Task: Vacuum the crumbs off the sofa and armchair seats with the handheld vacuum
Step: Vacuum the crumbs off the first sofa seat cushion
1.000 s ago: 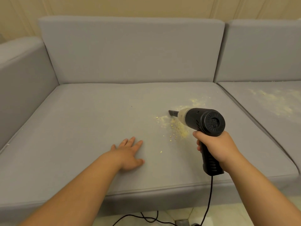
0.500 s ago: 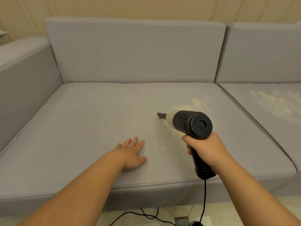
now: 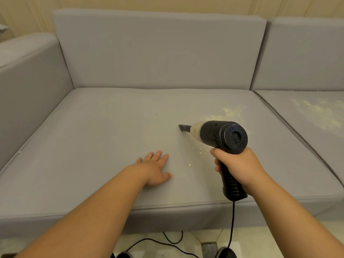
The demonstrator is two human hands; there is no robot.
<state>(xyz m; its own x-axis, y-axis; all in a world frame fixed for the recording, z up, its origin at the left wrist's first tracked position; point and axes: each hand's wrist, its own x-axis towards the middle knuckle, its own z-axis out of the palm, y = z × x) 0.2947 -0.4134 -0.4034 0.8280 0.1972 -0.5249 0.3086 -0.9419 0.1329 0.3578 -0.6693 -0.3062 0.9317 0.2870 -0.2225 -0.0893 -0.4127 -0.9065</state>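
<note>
A black handheld vacuum (image 3: 221, 135) with a pale dust cup and a narrow dark nozzle points left, its tip on the grey sofa seat (image 3: 104, 138). My right hand (image 3: 240, 167) grips its handle. My left hand (image 3: 153, 169) lies flat on the seat, fingers apart, left of the vacuum. A few pale crumbs (image 3: 202, 149) lie under the vacuum's body. A thin yellowish crumb patch (image 3: 229, 112) sits behind the vacuum near the seat's right edge.
The neighbouring seat cushion (image 3: 305, 149) on the right carries a broad dusting of crumbs (image 3: 316, 114). The sofa arm (image 3: 28, 86) rises at the left. The vacuum's black cord (image 3: 231, 226) hangs over the front edge and loops on the pale floor.
The vacuum has swept left across the seat, and the dense crumb pile under its nozzle is gone, leaving a few scattered bits. My left hand has stayed flat on the seat.
</note>
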